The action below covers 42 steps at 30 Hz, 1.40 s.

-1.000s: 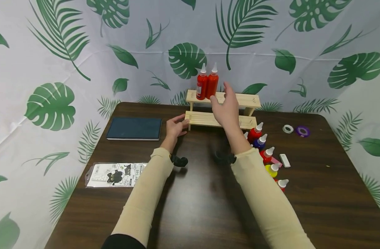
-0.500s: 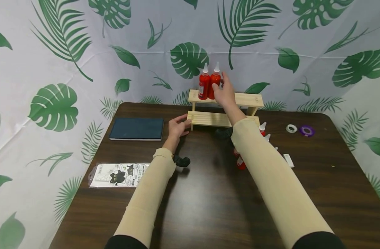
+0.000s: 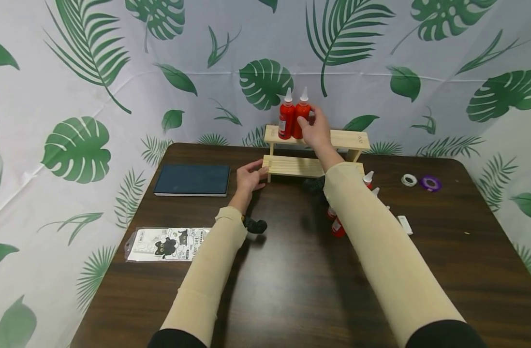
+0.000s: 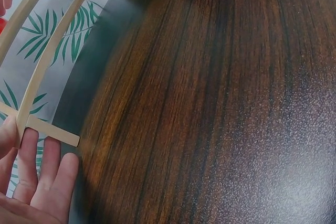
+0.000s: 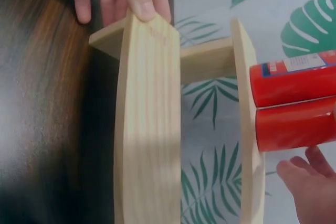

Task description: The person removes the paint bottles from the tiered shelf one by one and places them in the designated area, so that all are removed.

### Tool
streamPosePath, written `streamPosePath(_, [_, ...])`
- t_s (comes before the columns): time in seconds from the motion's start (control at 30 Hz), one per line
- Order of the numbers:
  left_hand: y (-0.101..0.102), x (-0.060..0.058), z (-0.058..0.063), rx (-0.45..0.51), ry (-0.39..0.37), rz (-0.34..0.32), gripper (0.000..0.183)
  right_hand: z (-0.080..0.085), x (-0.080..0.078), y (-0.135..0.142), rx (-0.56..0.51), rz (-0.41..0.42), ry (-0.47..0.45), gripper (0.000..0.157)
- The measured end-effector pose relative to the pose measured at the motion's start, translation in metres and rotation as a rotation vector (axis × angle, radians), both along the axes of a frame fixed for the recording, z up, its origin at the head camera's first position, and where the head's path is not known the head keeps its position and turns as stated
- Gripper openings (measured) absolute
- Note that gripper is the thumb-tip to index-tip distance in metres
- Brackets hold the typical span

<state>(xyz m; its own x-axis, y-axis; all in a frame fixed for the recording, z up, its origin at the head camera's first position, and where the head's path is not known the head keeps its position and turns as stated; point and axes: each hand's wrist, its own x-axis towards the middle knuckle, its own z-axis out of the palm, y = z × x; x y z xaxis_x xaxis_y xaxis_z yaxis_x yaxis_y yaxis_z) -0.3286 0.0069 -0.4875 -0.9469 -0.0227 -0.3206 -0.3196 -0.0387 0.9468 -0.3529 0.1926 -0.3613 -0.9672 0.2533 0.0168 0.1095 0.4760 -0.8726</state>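
Observation:
On the upper tier of a two-tier wooden rack [image 3: 293, 166], two red squeeze bottles [image 3: 286, 121] with pointed white nozzles stand upright, side by side. My left hand [image 3: 249, 179] grips the left end of the lower tier. Its thumb lies on top of the board, and its fingers [image 4: 51, 161] reach below and around the end piece. My right hand [image 3: 318, 129] is at the right-hand bottle [image 5: 294, 124], with a fingertip against its side near the base. The thumb stands apart from the bottle in the right wrist view.
Several more bottles [image 3: 338, 227] stand right of centre, partly hidden by my right sleeve. A white eraser-like block [image 3: 405, 225], a white tape roll [image 3: 409, 180] and a purple tape roll [image 3: 431, 183] lie farther right. A dark notebook [image 3: 191, 180] and a packaged ruler set [image 3: 167, 245] lie left.
My right hand has moved left and slightly down to the right-hand bottle, and its fingers have drawn in. The left hand stays on the rack's end.

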Motion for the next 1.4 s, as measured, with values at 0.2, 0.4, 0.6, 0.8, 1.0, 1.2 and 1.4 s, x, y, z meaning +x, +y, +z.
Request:
streamPosePath(0.2, [0.001,0.002,0.000,0.003,0.004,-0.004,0.033,-0.005,0.002,-0.004,-0.029,-0.058,0.094,0.050])
streamPosePath(0.4, [0.001,0.001,0.001,-0.003,0.003,0.002,0.032,-0.010,0.015,-0.013,-0.069,-0.133,0.173,0.045])
streamPosePath(0.6, [-0.001,0.002,0.003,-0.009,0.006,-0.010,0.036,-0.010,0.048,-0.029,-0.208,-0.237,0.223,0.044])
streamPosePath(0.8, [-0.002,0.003,0.003,-0.008,0.016,-0.025,0.038,-0.014,0.097,-0.037,-0.299,-0.223,0.266,0.044])
streamPosePath(1.0, [-0.002,0.002,0.002,-0.011,0.022,-0.004,0.034,-0.036,0.155,-0.036,-0.232,-0.121,0.258,0.045])
streamPosePath(1.2, [0.000,0.002,0.001,-0.022,0.025,-0.005,0.033,-0.067,0.209,-0.022,-0.214,-0.048,0.135,0.047])
streamPosePath(1.4, [0.000,0.003,0.002,-0.026,0.025,-0.005,0.033,-0.092,0.253,-0.003,-0.203,-0.045,-0.005,0.050])
